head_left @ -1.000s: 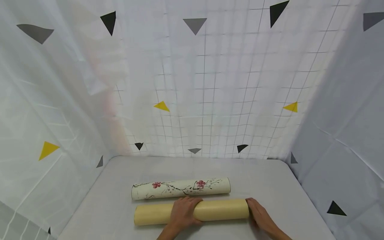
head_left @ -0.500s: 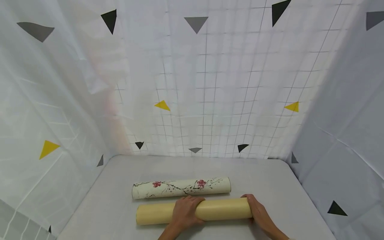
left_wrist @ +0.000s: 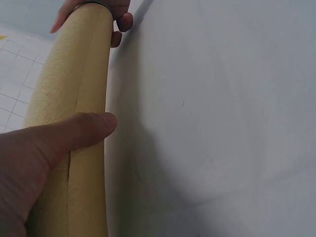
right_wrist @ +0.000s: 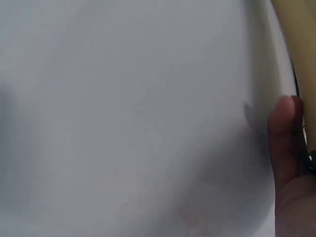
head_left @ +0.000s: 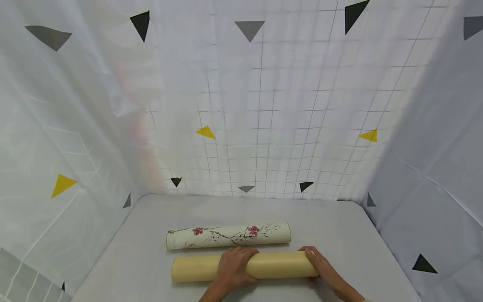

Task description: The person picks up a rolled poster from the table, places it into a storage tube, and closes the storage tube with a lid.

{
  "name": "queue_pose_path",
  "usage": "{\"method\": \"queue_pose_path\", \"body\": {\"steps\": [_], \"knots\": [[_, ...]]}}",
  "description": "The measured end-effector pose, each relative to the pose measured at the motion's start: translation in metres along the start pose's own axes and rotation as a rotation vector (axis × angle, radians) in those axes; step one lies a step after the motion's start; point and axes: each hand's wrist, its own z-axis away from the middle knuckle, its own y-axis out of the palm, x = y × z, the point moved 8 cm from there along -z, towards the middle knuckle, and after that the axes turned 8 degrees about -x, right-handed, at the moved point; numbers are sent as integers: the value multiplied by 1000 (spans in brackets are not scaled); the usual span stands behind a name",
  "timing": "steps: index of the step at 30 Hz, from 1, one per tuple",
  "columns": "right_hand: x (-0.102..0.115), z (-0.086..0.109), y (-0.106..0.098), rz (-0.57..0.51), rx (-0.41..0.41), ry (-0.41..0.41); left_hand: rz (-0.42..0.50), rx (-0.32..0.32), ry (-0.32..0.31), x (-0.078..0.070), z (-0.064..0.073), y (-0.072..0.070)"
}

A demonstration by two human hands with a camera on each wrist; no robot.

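Note:
A pale yellow roll of wallpaper [head_left: 281,265] lies crosswise on the table, close to the person. My left hand [head_left: 233,267] grips it near its middle; in the left wrist view the thumb [left_wrist: 89,129] lies across the near side, over a lengthwise seam. At the roll's right end my right hand [head_left: 327,270] holds on, fingers over the far edge and palm by the end. The right wrist view shows its thumb [right_wrist: 284,128] alongside that end. Just beyond lies a white roll with red plum blossoms [head_left: 226,237], touched by neither hand.
A white-covered table [head_left: 320,218] with rounded back corners bears both rolls. White sheets with grid lines [head_left: 271,126] and black, grey and yellow triangles hang behind it and on both sides.
The yellow roll has shifted slightly to the right. My right hand has come further over its right end, while my left hand keeps its grip. The blossom roll stays put.

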Motion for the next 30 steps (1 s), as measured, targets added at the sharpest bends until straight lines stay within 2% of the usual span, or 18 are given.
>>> {"method": "queue_pose_path", "body": {"steps": [3, 7, 12, 20, 30], "knots": [[-1, 1, 3, -81, 83, 29, 3, -1, 1, 0, -1, 0], [6, -1, 4, -108, 107, -5, -3, 6, 0, -1, -1, 1], [14, -8, 1, -94, 34, -42, -19, -13, -6, 0, -2, -1], [12, -13, 3, -91, -143, 23, -17, -19, -8, 2, -2, -1], [12, -10, 1, -131, -268, 83, -14, 1, -17, -2, -4, 0]]}}
